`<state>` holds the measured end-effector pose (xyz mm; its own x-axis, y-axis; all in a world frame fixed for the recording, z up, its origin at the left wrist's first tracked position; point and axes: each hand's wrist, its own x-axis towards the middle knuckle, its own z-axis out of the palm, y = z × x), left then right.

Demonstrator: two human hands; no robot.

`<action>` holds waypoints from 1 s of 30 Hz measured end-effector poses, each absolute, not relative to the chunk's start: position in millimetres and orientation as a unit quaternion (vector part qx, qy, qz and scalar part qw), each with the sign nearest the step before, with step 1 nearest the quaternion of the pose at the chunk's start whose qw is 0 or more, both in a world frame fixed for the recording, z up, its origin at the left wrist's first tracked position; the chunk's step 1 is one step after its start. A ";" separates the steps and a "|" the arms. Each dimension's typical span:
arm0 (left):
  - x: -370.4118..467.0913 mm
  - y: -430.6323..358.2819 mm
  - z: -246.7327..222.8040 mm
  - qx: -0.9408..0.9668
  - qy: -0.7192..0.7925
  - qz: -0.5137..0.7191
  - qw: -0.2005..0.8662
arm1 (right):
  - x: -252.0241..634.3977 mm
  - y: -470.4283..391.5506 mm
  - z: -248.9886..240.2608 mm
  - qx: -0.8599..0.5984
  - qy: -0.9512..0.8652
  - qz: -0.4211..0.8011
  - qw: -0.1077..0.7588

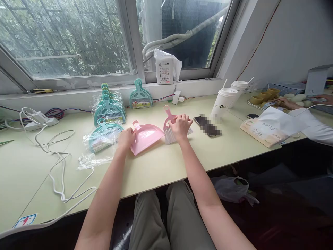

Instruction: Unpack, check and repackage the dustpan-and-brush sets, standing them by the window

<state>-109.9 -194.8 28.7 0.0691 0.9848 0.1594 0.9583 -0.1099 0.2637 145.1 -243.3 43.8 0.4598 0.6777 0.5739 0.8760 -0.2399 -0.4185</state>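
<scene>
Pale green tabletop [148, 173] runs beneath the windows [65, 38]; we inspect it from left to right. At far left we record a tangled white cable [62, 173] and a power strip [49, 123]. Next comes a row of teal brush sets [109, 111], the nearest plastic-wrapped set [104, 135] crowding the left hand [126, 137]. That hand's fingers grasp the left edge of a pink dustpan [147, 135] at mid-table. Just right of it we find a pink brush [168, 119], the right hand [181, 125] curled over its head and gripping it. Close beside lies a partly blurred phone [199, 121], hemming that side. Further right we note two lidded cups [221, 102], a tissue pack [262, 128] and a co-worker's hand [286, 103].
</scene>
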 end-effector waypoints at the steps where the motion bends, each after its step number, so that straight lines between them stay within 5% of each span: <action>1: -108.9 -195.0 28.4 0.729 0.666 0.152 0.044 | 146.5 -244.7 46.7 -0.773 -0.496 -0.145 0.367; 6: -92.6 -199.2 24.3 0.742 0.640 0.184 0.081 | 140.3 -247.5 50.3 -0.749 -0.568 -0.069 0.334; 12: -65.5 -213.2 21.7 0.834 0.439 0.161 0.293 | 121.6 -249.3 39.8 -0.718 -0.656 0.046 0.229; 20: -66.3 -218.9 25.3 0.903 0.341 0.210 -0.154 | 121.3 -244.8 34.9 -0.682 -0.674 0.128 0.253; 30: -62.6 -213.5 16.3 0.914 0.278 0.130 -0.264 | 112.0 -238.7 25.9 -0.651 -0.686 0.151 0.289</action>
<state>-62.6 -213.5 16.3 0.8121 0.4388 0.3847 0.5763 -0.7065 -0.4108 112.0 -238.7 25.9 0.0143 0.9796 0.2003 0.8047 0.1076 -0.5839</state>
